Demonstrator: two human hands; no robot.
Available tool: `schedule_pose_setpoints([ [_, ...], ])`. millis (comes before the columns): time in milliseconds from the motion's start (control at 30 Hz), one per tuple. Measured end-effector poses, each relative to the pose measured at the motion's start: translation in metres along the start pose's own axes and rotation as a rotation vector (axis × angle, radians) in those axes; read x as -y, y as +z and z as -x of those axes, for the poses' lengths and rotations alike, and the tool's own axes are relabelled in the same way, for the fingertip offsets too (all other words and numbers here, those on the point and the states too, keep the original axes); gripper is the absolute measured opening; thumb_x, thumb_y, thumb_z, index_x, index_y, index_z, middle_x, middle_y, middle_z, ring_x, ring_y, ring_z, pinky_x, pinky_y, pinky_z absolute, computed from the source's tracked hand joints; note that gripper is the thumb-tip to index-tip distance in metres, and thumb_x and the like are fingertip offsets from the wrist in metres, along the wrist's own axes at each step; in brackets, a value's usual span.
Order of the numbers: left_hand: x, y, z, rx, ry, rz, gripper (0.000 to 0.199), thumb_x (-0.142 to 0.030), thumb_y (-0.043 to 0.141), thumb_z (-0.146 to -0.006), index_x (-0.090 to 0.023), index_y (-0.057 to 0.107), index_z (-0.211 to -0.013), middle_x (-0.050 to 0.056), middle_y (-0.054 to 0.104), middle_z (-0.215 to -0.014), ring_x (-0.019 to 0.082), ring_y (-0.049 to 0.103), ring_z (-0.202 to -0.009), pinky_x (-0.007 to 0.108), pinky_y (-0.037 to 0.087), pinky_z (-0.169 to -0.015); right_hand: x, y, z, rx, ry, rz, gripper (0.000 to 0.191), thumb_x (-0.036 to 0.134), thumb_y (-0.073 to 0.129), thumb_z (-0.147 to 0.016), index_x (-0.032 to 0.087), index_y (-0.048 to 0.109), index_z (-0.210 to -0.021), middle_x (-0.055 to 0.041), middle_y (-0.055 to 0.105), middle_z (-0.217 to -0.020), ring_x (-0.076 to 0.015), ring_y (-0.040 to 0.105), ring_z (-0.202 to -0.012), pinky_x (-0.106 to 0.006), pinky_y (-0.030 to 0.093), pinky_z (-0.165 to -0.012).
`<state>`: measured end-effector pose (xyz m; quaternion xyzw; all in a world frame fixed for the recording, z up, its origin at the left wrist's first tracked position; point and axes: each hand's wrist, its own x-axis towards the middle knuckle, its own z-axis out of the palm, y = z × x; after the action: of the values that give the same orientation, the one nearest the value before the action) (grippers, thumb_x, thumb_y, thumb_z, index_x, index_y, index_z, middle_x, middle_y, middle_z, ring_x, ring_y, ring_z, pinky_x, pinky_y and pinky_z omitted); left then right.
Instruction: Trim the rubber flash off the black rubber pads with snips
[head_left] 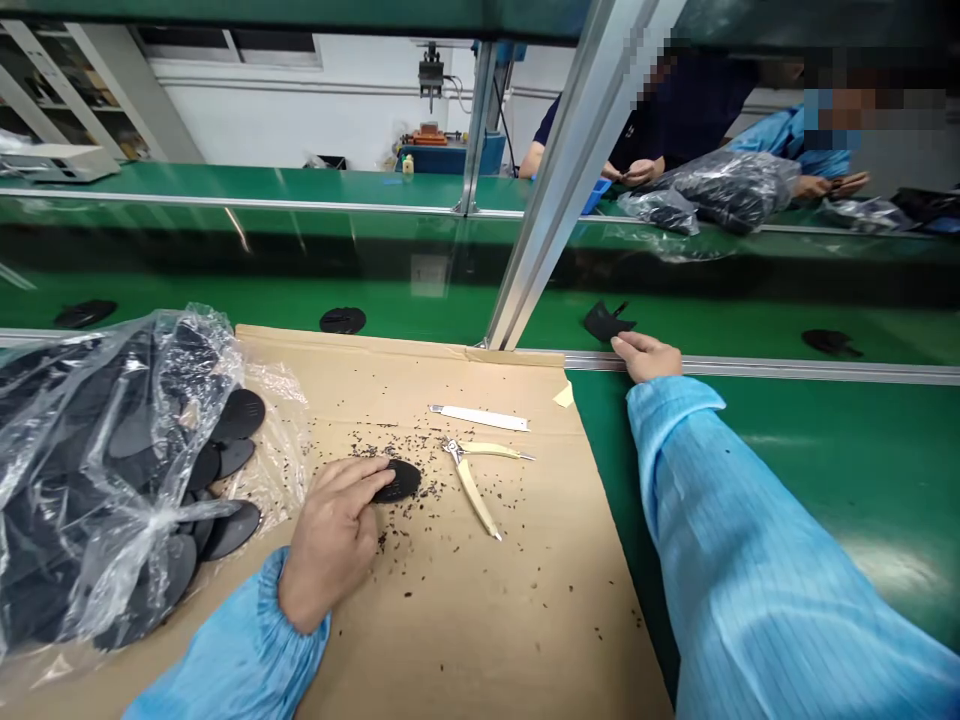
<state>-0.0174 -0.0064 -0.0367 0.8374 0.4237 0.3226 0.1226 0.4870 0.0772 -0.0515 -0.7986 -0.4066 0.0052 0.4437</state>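
My left hand lies over the cardboard sheet, its fingertips closed on the left edge of a black oval piece. At the far right, my right hand reaches over the metal rail, thumb and fingertips pinched at the lower edge of another black piece, which looks tilted above the green belt. Right of the left hand's piece lie cutting nippers with pale yellow handles, spread apart. A white craft knife lies just beyond them. Small black scraps are scattered around the piece.
A clear plastic bag of black oval pieces spills at left. More black pieces lie along the green belt. An aluminium post stands between my hands. Two people work across the belt beside plastic bags.
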Motion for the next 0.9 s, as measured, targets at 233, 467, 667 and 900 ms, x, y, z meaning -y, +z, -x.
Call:
schedule_pose_setpoints([
  [233, -0.003, -0.002, 0.0, -0.026, -0.005, 0.034, 0.048, -0.001, 0.044, -0.066, -0.016, 0.07, -0.103, 0.008, 0.065, -0.117, 0.026, 0.055, -0.109, 0.045, 0.043, -0.099, 0.037, -0.024, 0.062, -0.076, 0.233, -0.453, 0.043, 0.041, 0.077, -0.061, 0.013, 0.073, -0.092, -0.0071, 0.07, -0.083, -0.0214, 0.064, -0.086, -0.036, 0.051, -0.084],
  [467, -0.009, -0.01, -0.004, -0.195, -0.18, 0.558, 0.036, -0.018, 0.054, -0.081, -0.014, 0.058, -0.116, 0.012, 0.064, -0.108, 0.022, 0.06, -0.093, 0.039, 0.051, -0.085, 0.114, -0.038, 0.169, 0.122, 0.155, -0.713, 0.055, 0.054, 0.077, -0.058, 0.017, 0.072, -0.098, -0.0051, 0.067, -0.08, -0.0135, 0.06, -0.065, -0.028, 0.052, -0.059],
  [667, -0.009, -0.011, -0.011, -0.059, -0.41, 1.3, 0.052, -0.035, 0.074, -0.072, -0.015, 0.052, -0.115, 0.013, 0.063, -0.113, 0.019, 0.062, -0.095, 0.033, 0.051, -0.082, 0.205, -0.008, 0.286, 0.593, -0.293, -0.787, 0.035, 0.046, 0.064, -0.082, 0.023, 0.069, -0.107, -0.0064, 0.065, -0.108, -0.0183, 0.061, -0.091, -0.034, 0.053, -0.079],
  [900, -0.006, -0.021, -0.019, -0.273, -0.672, 1.466, 0.048, -0.032, 0.086, -0.054, -0.011, 0.06, -0.088, 0.004, 0.067, -0.082, 0.015, 0.064, -0.076, 0.03, 0.05, -0.078, 0.196, 0.01, 0.281, 0.305, -0.55, -0.036, 0.049, 0.038, 0.06, -0.084, 0.017, 0.056, -0.128, -0.0149, 0.054, -0.125, -0.0291, 0.047, -0.118, -0.048, 0.039, -0.102],
])
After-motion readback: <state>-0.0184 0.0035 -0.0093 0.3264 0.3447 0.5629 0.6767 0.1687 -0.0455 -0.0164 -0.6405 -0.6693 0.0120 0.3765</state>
